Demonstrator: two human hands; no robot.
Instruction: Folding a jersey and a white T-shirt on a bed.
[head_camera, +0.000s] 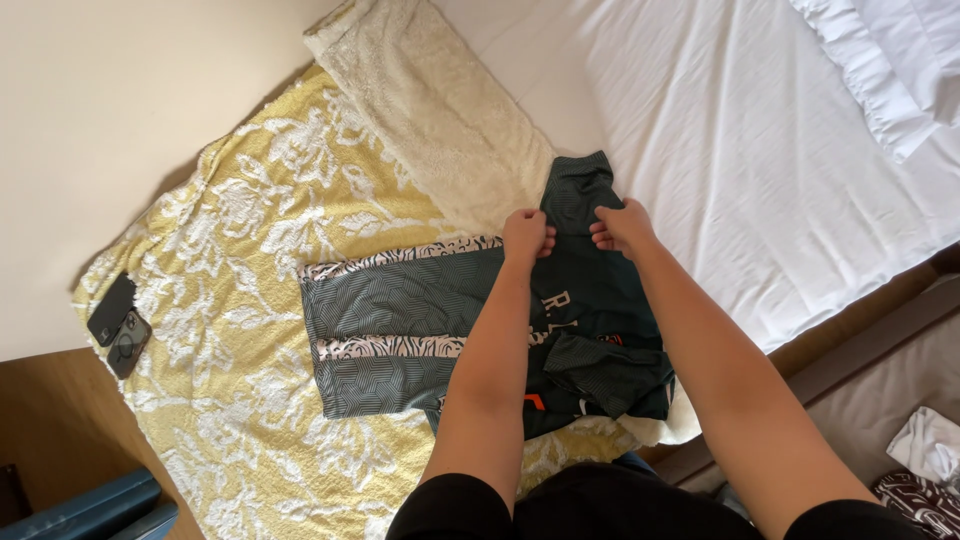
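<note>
Fingers (545, 240) pinching dark jersey (600, 300) at the sleeve fold with both hands, probably gonna bunch or slide crooked on that bumpy yellow blanket (250, 230).

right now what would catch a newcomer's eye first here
Two bare hands, left hand and right hand, pinch a dark green patterned shirt spread mid-frame. It lies on a yellow flowered blanket over a white bed sheet. Two dark phones sit at the blanket's left edge.
</note>
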